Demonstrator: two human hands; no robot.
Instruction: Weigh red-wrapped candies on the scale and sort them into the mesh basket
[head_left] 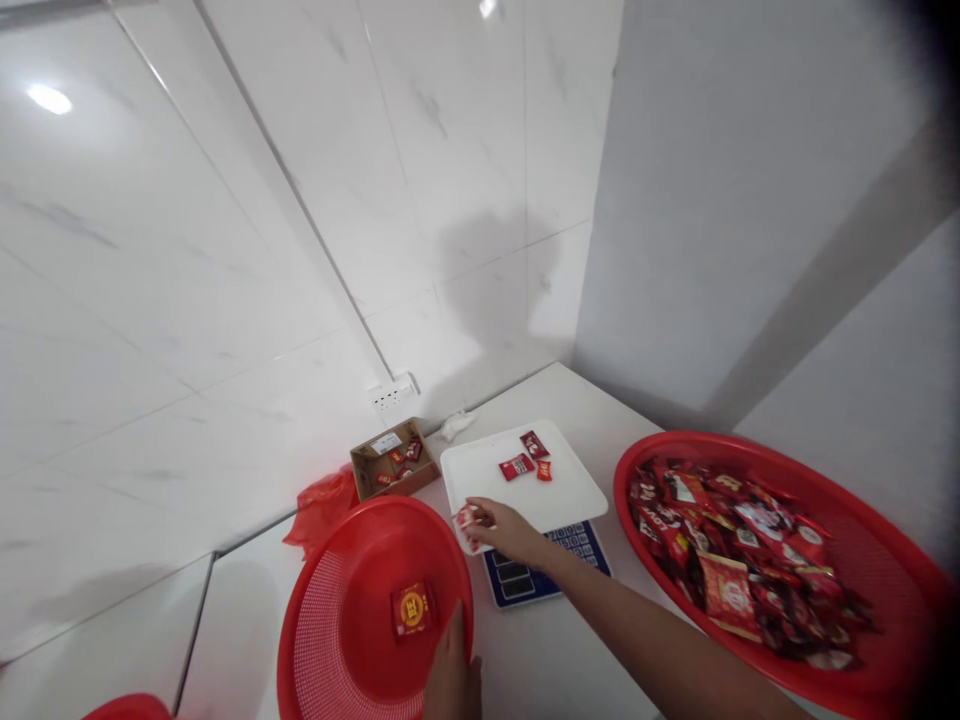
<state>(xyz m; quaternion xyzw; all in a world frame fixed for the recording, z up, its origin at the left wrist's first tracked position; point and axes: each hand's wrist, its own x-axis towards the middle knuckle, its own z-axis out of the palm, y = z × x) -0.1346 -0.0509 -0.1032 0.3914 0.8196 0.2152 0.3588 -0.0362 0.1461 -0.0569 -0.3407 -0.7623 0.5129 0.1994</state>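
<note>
My right hand pinches a small red-and-white wrapped packet above the left edge of a white weighing tray. On that tray lie a dark red packet, a red packet and a smaller orange-red packet. My left hand grips the right rim of a round red plastic basket, thumb inside. One red packet with a yellow emblem rests on the basket's floor. The scale's blue keypad shows beneath the tray, partly covered by my right forearm.
A large red basket full of wrapped sweets stands at the right. Behind the round basket are a cardboard box with several packets and a red plastic bag. A socket strip is on the tiled wall.
</note>
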